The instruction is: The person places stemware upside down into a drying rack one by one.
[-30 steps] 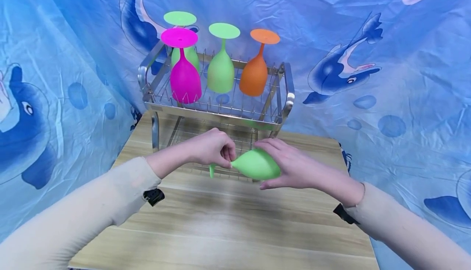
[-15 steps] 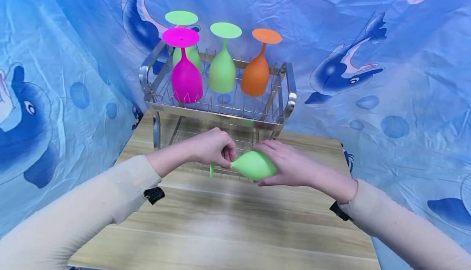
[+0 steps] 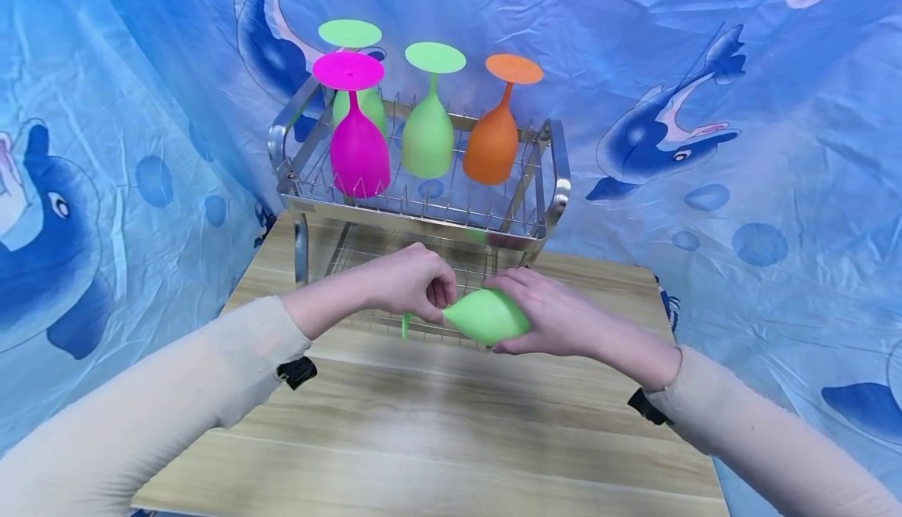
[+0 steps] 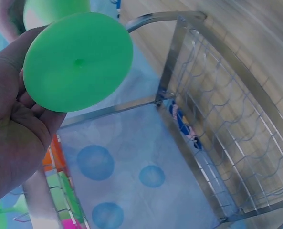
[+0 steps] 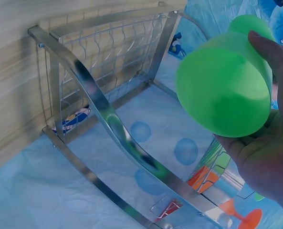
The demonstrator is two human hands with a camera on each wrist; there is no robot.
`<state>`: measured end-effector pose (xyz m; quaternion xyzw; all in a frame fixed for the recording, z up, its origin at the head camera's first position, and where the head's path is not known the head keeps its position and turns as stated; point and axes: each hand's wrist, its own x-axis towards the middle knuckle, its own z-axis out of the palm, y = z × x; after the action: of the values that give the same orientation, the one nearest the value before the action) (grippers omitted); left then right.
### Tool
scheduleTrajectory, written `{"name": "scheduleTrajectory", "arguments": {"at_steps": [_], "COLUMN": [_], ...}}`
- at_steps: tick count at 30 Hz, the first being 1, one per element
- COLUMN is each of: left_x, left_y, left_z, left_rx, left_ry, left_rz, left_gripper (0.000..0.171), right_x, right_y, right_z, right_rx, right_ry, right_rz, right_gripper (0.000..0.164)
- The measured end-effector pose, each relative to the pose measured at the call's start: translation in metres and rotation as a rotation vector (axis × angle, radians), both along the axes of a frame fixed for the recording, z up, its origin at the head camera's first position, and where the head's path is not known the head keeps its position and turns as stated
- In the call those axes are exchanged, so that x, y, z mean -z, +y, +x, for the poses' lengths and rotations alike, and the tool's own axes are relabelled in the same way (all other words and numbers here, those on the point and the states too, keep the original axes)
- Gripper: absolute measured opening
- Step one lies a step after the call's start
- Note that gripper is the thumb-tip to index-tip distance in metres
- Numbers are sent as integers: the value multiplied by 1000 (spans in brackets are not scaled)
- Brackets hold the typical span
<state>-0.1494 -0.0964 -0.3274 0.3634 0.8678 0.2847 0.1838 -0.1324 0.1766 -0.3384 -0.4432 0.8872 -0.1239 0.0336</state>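
Note:
A light green goblet (image 3: pixel 486 316) lies sideways between my hands, in front of the rack and above the table. My left hand (image 3: pixel 414 282) pinches its stem, with the round foot (image 4: pixel 79 62) out beyond the fingers. From the other side my right hand (image 3: pixel 546 315) grips the bowl, thumb below and fingers over the top in the head view. The bowl's wide mouth (image 5: pixel 222 90) faces the right wrist camera. The stem is mostly hidden behind the left fingers.
A two-tier metal dish rack (image 3: pixel 416 223) stands on the wooden table (image 3: pixel 423 439). Upside down on its top tier are a magenta goblet (image 3: pixel 359 153), an orange goblet (image 3: pixel 491 145), a middle green goblet (image 3: pixel 427 141) and a rear green goblet (image 3: pixel 369 110). Blue dolphin-print cloth (image 3: pixel 796 125) hangs behind.
My right hand has shifted slightly left and closed more snugly around the goblet's bowl. The left hand stays at the stem, almost still. The goblets on the rack have not moved.

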Motion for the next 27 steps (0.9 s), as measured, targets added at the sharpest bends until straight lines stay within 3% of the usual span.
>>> {"name": "scheduleTrajectory", "arguments": {"at_steps": [7, 14, 22, 27], "left_x": [-9, -21, -23, -17], "left_y": [-6, -24, -45, -50], "left_z": [4, 14, 38, 55], "left_rx": [-29, -156, -350, -387], "left_ry": [138, 229, 312, 331], "left_rz": [101, 225, 403, 538], "left_gripper": [21, 32, 39, 38], "right_x": [-1, 0, 3, 7], "right_y": [0, 2, 3, 3], "right_z": [-1, -1, -1, -2], "right_rx": [60, 99, 172, 210], "right_ry": [-41, -68, -115, -157], "right_rz": [-56, -72, -129, -209], "right_gripper": [88, 89, 90, 86]}}
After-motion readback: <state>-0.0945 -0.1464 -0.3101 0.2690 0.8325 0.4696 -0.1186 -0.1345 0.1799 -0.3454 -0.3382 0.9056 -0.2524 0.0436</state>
